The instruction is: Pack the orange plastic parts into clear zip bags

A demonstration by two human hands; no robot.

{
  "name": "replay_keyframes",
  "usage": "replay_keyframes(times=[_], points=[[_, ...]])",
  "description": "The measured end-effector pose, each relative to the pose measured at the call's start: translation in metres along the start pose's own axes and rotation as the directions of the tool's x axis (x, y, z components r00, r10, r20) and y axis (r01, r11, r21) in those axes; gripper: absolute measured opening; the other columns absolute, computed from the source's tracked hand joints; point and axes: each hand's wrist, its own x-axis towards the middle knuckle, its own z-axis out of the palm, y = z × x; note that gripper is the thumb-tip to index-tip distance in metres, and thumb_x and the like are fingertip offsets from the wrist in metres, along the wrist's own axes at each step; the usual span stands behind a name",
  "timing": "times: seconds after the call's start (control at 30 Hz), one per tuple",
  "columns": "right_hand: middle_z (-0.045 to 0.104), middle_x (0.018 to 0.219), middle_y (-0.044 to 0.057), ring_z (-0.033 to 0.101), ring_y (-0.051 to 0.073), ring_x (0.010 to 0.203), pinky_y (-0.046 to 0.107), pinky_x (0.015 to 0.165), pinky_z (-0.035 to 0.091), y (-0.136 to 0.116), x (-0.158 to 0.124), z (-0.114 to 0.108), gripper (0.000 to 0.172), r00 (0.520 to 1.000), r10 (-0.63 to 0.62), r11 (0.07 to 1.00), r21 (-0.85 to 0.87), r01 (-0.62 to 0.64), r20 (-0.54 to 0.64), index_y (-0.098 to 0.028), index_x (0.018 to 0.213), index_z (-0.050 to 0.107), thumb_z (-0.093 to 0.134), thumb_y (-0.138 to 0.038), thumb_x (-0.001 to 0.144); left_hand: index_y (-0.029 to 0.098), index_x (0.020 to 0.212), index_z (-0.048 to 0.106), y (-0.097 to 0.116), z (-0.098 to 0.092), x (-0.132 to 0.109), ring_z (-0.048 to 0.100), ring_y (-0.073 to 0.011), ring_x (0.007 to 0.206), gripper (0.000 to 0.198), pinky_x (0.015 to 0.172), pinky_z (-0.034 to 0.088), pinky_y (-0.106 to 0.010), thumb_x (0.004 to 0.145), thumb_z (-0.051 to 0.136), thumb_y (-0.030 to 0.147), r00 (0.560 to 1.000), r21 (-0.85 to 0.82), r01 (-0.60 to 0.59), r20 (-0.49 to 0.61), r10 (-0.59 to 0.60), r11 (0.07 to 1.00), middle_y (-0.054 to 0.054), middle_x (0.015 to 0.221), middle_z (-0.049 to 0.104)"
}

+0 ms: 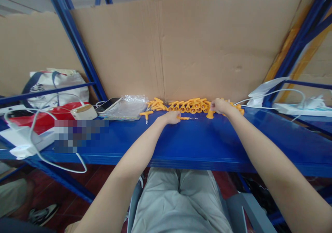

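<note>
My left hand (172,117) is closed around the handle end of a yellow corkscrew (184,118), whose threaded shank and thin metal spiral point right, low over the blue shelf. My right hand (218,105) is closed with its fingertips at a yellow bell-shaped piece (210,115), wide end down; the exact grip is partly hidden. Between the hands and behind them stands a row of assembled yellow corkscrews (187,108) with bell-shaped bases. Left of these lie loose T-handled corkscrews (157,105), and one separate T-handled corkscrew (147,116) lies nearer.
A clear plastic bag (127,109) and a phone (110,104) lie left on the blue shelf (181,143). White cables and chargers (26,139) crowd the far left, near a cloth bag (59,86). Cardboard (207,46) walls the back; a power strip (306,109) is at right.
</note>
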Motion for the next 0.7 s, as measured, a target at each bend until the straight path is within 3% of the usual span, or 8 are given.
replay_keyframes(times=[0.13, 0.33, 0.43, 0.57, 0.7], points=[[0.072, 0.086, 0.008, 0.066, 0.022, 0.085, 0.033, 0.079, 0.048, 0.004, -0.007, 0.008, 0.012, 0.998, -0.021, 0.993, 0.119, 0.027, -0.055, -0.019, 0.075, 0.068, 0.058, -0.013, 0.077, 0.018, 0.105, 0.062, -0.001, 0.001, 0.002, 0.064, -0.0215, 0.097, 0.027, 0.080, 0.048, -0.027, 0.081, 0.049, 0.018, 1.000, 0.006, -0.004, -0.003, 0.004, 1.000, -0.007, 0.105, 0.070], [0.071, 0.091, 0.009, 0.065, 0.020, 0.082, 0.028, 0.073, 0.049, 0.005, -0.010, 0.015, 0.015, 0.995, 0.037, 0.974, 0.224, -0.016, -0.092, -0.017, 0.091, 0.067, 0.064, -0.020, 0.076, 0.018, 0.105, 0.064, -0.001, 0.002, 0.002, 0.064, -0.0210, 0.098, 0.028, 0.082, 0.048, -0.026, 0.082, 0.049, 0.019, 1.000, 0.021, -0.008, 0.001, 0.008, 1.000, -0.006, 0.106, 0.070], [0.070, 0.087, 0.007, 0.064, 0.020, 0.078, 0.027, 0.069, 0.048, 0.005, -0.009, 0.022, 0.022, 0.999, 0.028, 0.973, 0.230, -0.017, -0.043, -0.015, 0.092, 0.066, 0.068, -0.023, 0.073, 0.017, 0.108, 0.064, 0.000, 0.000, 0.000, 0.065, -0.0213, 0.097, 0.030, 0.081, 0.048, -0.027, 0.082, 0.048, 0.018, 1.000, 0.022, -0.009, 0.003, 0.009, 1.000, -0.007, 0.107, 0.070], [0.067, 0.076, 0.006, 0.063, 0.021, 0.073, 0.028, 0.064, 0.047, 0.004, -0.009, 0.028, 0.016, 0.996, -0.043, 0.977, 0.212, 0.026, 0.079, -0.015, 0.077, 0.065, 0.067, -0.031, 0.073, 0.016, 0.107, 0.064, 0.001, 0.000, -0.001, 0.064, -0.0217, 0.099, 0.030, 0.081, 0.048, -0.026, 0.082, 0.048, 0.017, 1.000, 0.032, -0.015, -0.012, 0.015, 0.999, -0.008, 0.109, 0.070], [0.068, 0.079, 0.007, 0.064, 0.022, 0.074, 0.029, 0.065, 0.048, 0.000, -0.012, 0.025, 0.017, 0.995, -0.051, 0.981, 0.191, 0.033, 0.089, -0.015, 0.080, 0.066, 0.066, -0.029, 0.071, 0.018, 0.103, 0.063, 0.000, 0.001, 0.000, 0.065, -0.0209, 0.098, 0.026, 0.080, 0.048, -0.025, 0.081, 0.049, 0.019, 1.000, 0.023, -0.011, -0.017, 0.012, 1.000, -0.006, 0.105, 0.070]])
